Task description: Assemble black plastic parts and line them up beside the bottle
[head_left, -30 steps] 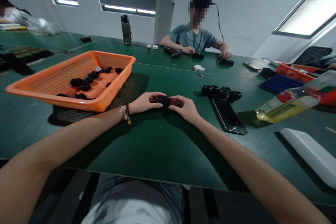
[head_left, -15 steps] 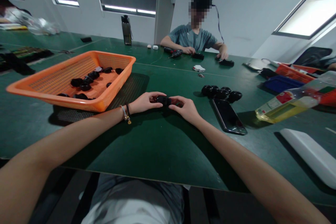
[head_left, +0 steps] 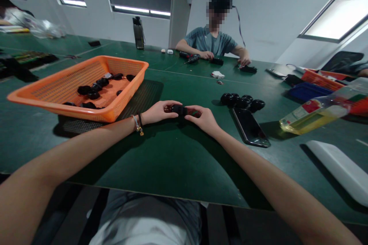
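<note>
Where fingers [head_left: 173, 115] pinch, black part [head_left: 179, 110], partly hidden

Orange basket [head_left: 123, 98]: holds scattered black parts [head_left: 93, 95].
Left hand [head_left: 155, 113]: just right of the basket, pinching a black piece [head_left: 179, 111].
Right hand [head_left: 205, 118]: farther right of the basket, fingers at the piece's other end.
Phone [head_left: 250, 127]: well right of the basket.
Co-worker [head_left: 211, 40]: beyond the basket, to its right.

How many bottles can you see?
2: a tall, dark bottle standing at the back, and a clear plastic bottle right of the flat black phone. Others could be hidden.
</note>
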The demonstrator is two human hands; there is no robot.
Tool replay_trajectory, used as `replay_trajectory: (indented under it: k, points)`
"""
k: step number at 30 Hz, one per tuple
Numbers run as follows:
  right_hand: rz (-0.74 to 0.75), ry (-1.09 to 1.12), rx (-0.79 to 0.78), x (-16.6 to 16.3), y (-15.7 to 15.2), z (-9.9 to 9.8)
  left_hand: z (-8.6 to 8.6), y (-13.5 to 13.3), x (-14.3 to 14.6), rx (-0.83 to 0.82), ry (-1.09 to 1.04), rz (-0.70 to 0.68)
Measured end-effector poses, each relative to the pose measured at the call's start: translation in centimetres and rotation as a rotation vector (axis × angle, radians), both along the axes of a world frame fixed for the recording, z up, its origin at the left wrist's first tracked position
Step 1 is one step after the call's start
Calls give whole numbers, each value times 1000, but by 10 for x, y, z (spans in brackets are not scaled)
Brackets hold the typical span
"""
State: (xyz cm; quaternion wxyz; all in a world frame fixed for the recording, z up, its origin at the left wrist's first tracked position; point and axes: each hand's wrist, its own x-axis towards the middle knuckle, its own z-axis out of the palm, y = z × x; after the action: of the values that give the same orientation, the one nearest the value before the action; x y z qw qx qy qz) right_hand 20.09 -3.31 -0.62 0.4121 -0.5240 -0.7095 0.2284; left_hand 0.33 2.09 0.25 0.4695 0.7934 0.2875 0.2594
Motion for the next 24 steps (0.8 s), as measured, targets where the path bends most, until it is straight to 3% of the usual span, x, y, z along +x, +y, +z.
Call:
replay_trajectory:
  k: [24]
  points:
    - [-1, 12, 22, -1, -1, 1, 1, -1, 1, 19, 10, 3]
